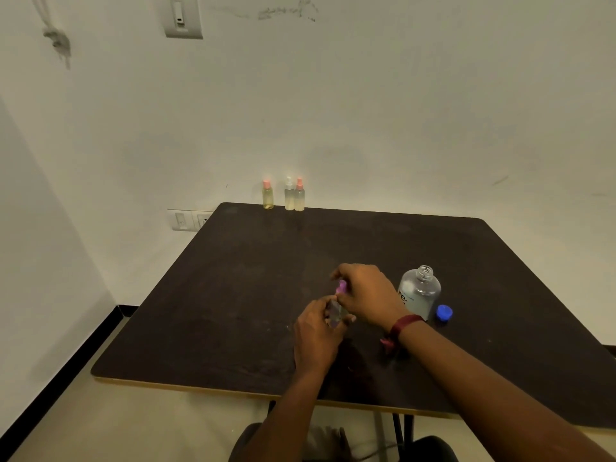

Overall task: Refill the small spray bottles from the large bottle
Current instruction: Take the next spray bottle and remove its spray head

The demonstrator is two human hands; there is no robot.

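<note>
One dark square table (pixel 233 311), filling the middle of the view, far edge against a pale wall (pixel 400 111).

Two bare forearms reaching in from the near edge, meeting just right of the table's centre. Left hand (pixel 315 338) wrapped around the body of a small clear spray bottle (pixel 334 313), fingers closed on it, bottle blurred and mostly hidden behind the fingers. Right hand (pixel 365 293) just above and touching, fingers pinched shut on the purple spray cap (pixel 341 287) at the bottle's top; whether cap sits on the neck or is lifted off, impossible to tell through the blur. Dark red band (pixel 407 325) around the right wrist, loose ends hanging near the tabletop.

Large clear bottle (pixel 419 291) upright just right of the right hand, partly hidden behind the wrist, threaded neck open and uncapped, dark lettering on the near left side. Blue cap (pixel 444 312) lying on the table just beside the large bottle's base, to its near right.

Three small spray bottles at the far edge, well apart from the hands: pink-capped yellowish bottle (pixel 267 195) on the left, then clear-capped bottle (pixel 289 195) and a second pink-capped bottle (pixel 299 195) standing together, touching or nearly so.

Wall sockets (pixel 188 220) low on the wall, left of the table's far corner.
</note>
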